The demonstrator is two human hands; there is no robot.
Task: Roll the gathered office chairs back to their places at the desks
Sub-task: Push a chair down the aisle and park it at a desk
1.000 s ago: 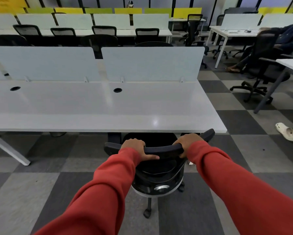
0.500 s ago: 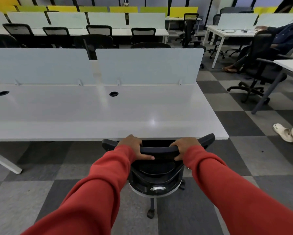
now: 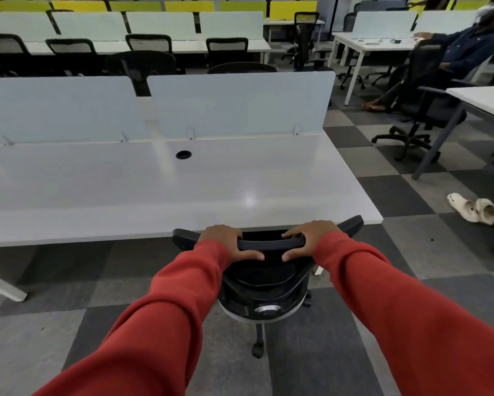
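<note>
My left hand (image 3: 226, 242) and right hand (image 3: 308, 238) each grip the chair's (image 3: 264, 292) top rail, fingers curled over it. The chair is black, with a curved rail, a mesh back, a silver knob and one caster showing. It stands against the desk's (image 3: 154, 195) near edge, towards the right end. On the desk: two panels (image 3: 240, 104), two cable holes (image 3: 183, 154). On the floor: two clogs (image 3: 472, 208).

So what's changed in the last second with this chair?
The office chair has rolled a little further forward, its back now reaching the desk edge. The left hand and right hand keep gripping its top rail; nothing released.
</note>
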